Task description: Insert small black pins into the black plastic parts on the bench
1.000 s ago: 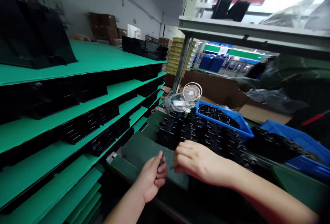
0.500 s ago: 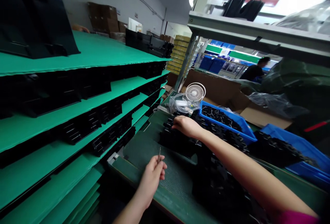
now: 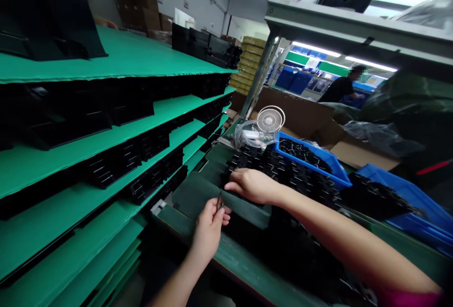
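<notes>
My left hand (image 3: 210,227) is closed around thin metal pins (image 3: 220,199) whose ends stick up between thumb and fingers. Just above them, my right hand (image 3: 253,186) is closed, its thumb and fingertips close to the pin ends. Whether it grips a pin cannot be made out. Rows of black plastic parts (image 3: 283,163) stand on the green worktable (image 3: 187,194) behind my right hand. More dark parts lie under my right forearm, mostly in shadow.
Green sheets (image 3: 141,57) with black moulded parts between them are stacked on the left. A blue bin (image 3: 339,182) of small black pieces and another blue bin (image 3: 417,222) stand right. A small white fan (image 3: 271,119) is behind. A person (image 3: 341,85) works far back.
My right hand has come down from the black parts toward the pins in my left hand. The left hand has stayed nearly in place. The view has shifted slightly.
</notes>
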A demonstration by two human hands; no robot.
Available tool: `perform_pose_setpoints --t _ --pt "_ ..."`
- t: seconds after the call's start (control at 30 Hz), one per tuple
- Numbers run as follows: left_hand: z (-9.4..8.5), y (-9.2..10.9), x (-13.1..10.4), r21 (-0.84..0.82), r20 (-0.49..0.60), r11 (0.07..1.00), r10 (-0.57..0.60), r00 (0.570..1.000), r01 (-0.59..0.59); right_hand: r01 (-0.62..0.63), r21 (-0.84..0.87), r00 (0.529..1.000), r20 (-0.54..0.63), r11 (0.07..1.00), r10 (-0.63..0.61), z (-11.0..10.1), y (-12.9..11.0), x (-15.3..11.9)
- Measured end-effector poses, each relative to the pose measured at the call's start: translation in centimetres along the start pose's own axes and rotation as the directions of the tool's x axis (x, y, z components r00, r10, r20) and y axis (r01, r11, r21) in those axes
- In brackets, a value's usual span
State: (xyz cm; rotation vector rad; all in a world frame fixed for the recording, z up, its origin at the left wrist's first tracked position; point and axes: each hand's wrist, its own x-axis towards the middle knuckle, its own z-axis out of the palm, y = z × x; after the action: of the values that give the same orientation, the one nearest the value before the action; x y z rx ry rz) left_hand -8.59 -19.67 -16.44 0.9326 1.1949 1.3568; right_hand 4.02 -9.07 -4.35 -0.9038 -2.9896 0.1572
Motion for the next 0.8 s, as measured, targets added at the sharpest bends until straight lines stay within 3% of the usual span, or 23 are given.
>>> perform_pose_setpoints --t 0.1,0.27,0.37,0.43,0.5,0.57,0.8 --pt "0.3 -0.1 -0.3 0.085 0.022 0.995 0.052 0.998 -0.054 0.025 0.07 0.998 0.055 0.997 -0.029 0.9 -1.4 -0.4" --pt "0.4 0.7 -1.2 0.081 0.029 0.995 0.06 0.998 -0.063 0.045 0.185 0.998 0.022 0.982 -0.05 1.5 -1.8 -0.7" --pt "-0.2 1.3 -1.6 -0.218 0.154 0.966 -0.104 0.983 0.137 0.031 0.314 1.0 -0.014 0.949 -0.028 0.5 -1.4 -1.2" --pt "-0.8 1.5 -1.8 -0.438 0.302 0.825 -0.239 0.923 0.357 0.02 0.413 0.998 -0.058 0.911 0.004 -0.4 -1.0 -1.8" --pt "-1.2 1.5 -2.1 -0.542 0.37 0.693 -0.312 0.875 0.476 0.015 0.506 0.996 -0.08 0.862 0.03 -1.2 -0.6 -2.5" --pt "-1.3 1.5 -2.3 -0.573 0.334 0.678 -0.321 0.886 0.461 0.0 0.571 0.997 -0.061 0.821 0.042 -1.7 -0.3 -3.1" --pt "0.2 3.2 -2.4 -0.45 0.192 0.867 -0.138 0.972 0.212 -0.033 0.591 0.999 0.004 0.806 0.038 -0.4 -0.7 -4.4"
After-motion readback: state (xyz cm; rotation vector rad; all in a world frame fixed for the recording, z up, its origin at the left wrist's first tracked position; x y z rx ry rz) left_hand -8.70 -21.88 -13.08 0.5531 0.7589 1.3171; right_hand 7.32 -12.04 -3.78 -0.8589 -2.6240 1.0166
